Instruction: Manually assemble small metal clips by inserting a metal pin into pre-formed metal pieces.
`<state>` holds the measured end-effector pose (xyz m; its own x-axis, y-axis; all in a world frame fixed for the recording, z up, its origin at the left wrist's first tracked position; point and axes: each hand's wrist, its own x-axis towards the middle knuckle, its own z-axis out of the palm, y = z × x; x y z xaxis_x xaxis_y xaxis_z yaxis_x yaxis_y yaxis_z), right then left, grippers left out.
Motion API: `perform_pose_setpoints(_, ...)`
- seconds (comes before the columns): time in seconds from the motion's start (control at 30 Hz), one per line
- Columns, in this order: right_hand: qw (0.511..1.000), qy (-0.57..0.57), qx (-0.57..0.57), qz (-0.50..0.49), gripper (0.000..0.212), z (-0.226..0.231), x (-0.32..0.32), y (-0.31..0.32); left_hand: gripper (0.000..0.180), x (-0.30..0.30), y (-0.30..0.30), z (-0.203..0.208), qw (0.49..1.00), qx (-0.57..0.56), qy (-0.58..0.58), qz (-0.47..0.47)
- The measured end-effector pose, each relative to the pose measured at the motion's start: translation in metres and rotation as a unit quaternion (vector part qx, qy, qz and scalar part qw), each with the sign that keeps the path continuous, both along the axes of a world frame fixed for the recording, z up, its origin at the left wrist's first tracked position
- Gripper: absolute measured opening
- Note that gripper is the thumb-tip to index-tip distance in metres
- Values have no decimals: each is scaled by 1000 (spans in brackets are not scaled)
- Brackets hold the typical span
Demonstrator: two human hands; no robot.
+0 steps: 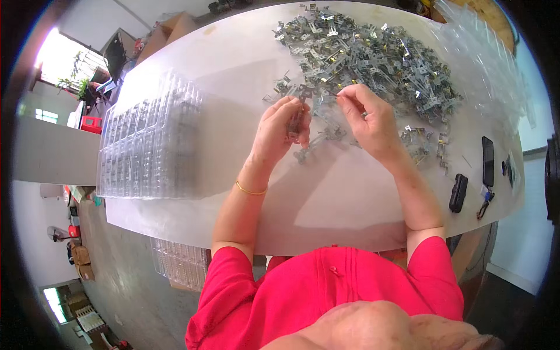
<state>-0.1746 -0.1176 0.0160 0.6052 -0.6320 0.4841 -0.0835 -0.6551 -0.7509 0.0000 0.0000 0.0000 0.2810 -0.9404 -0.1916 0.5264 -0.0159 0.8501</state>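
Metal bracket (pixel 296 123) is gripped in the left hand (pixel 276 129), probably light and stiff, best held by its flat sides; whether anything's pinched by the right hand (pixel 372 122) can't be told.

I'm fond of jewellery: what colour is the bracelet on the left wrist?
The bracelet is gold-coloured; it shows best in the head view.

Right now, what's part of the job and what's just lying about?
In the job:
- bracket, in the left hand
- bracket pile, by the right hand
- clear trays, probably

Apparently just lying about:
- black slab
- black case
- red bin
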Motion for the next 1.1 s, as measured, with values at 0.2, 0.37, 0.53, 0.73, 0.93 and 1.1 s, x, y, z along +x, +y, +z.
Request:
perform_pose_setpoints(0.2,998,-57,9,6,6,1,3,13,25,-17,1,2,995,16,-101,10)
perform_pose_setpoints(0.37,1000,-16,12,10,6,4,1,15,25,-25,1,1,990,25,-138,17)
perform_pose_setpoints(0.53,1000,-14,-6,10,7,3,0,14,24,-24,1,-3,984,12,-173,37)
perform_pose_setpoints(0.73,1000,-11,-20,5,7,4,0,13,24,-23,1,-2,987,17,-151,43)
perform_pose_setpoints(0.93,1000,5,-19,2,6,7,-3,13,22,-27,1,-3,965,2,-249,86)
perform_pose_setpoints(1.1,999,-20,-37,-8,7,3,0,15,19,-31,0,-5,942,-7,-319,107)
